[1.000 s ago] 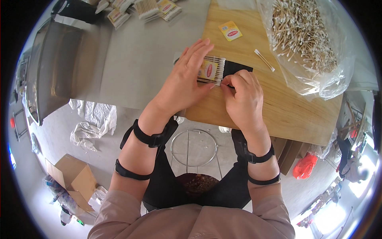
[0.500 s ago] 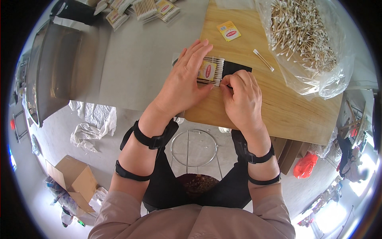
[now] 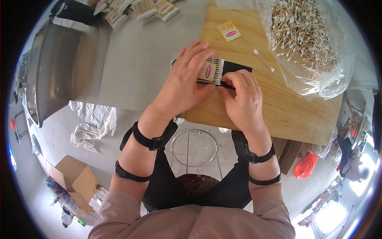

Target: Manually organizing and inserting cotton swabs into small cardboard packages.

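Note:
A clear pack of cotton swabs [image 3: 215, 72], with a yellow card on top and white tips in a row at its right end, lies on a black flat piece [image 3: 237, 71] on the wooden board. My left hand [image 3: 184, 77] grips the pack's left part, fingers over the far side and thumb along the near edge. At the near right corner, the curled thumb and forefinger of my right hand [image 3: 243, 95] close about the outermost swab tips. Two loose cotton swabs [image 3: 264, 60] and a yellow-orange card [image 3: 229, 31] lie beyond on the board.
A big clear bag of loose cotton swabs [image 3: 302, 36] stands at the far right. Several filled packs [image 3: 144, 8] lie at the far left of the grey table [image 3: 131, 59]. A grey bin [image 3: 51, 67] flanks its left side; an open cardboard box [image 3: 73, 179] sits on the floor.
My right thumb and forefinger have parted from a tight pinch and shifted slightly left, onto the pack's corner. My left hand and the pack have hardly moved.

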Tool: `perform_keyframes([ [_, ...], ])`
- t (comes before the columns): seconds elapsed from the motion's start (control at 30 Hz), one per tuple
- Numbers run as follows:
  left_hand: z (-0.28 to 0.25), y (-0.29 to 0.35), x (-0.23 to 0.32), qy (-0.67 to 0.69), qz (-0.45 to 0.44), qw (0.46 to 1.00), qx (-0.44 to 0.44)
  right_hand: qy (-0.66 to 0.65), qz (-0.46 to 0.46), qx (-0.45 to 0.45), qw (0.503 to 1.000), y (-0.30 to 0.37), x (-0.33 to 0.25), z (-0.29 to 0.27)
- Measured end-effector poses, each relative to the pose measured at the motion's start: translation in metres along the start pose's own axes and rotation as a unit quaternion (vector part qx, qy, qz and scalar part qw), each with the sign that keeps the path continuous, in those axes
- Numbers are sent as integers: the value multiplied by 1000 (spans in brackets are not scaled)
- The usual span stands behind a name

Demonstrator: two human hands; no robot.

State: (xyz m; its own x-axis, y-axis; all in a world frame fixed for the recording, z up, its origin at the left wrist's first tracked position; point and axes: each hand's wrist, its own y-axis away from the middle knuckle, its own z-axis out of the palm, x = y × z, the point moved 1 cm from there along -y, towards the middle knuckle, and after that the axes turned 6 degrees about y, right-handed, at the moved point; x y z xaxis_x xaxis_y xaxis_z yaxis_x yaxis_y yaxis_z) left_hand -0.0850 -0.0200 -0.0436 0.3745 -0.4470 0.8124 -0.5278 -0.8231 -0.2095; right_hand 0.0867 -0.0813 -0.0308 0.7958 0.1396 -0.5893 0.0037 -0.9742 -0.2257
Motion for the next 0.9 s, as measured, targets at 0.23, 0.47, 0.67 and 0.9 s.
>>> perform_keyframes([
  [0.23, -2, 0, -1, 5, 5, 1000, 2, 45, -41, 8, 998, 0, -2, 3],
  [0.47, -2, 0, -2, 11, 5, 1000, 3, 68, -67, 23, 995, 1, -1, 5],
  [0.67, -3, 0, -4, 23, 1, 1000, 3, 72, -74, 22, 994, 1, -1, 5],
  [0.9, -3, 1, -2, 24, -15, 1000, -6, 54, -72, 26, 996, 0, 0, 6],
])
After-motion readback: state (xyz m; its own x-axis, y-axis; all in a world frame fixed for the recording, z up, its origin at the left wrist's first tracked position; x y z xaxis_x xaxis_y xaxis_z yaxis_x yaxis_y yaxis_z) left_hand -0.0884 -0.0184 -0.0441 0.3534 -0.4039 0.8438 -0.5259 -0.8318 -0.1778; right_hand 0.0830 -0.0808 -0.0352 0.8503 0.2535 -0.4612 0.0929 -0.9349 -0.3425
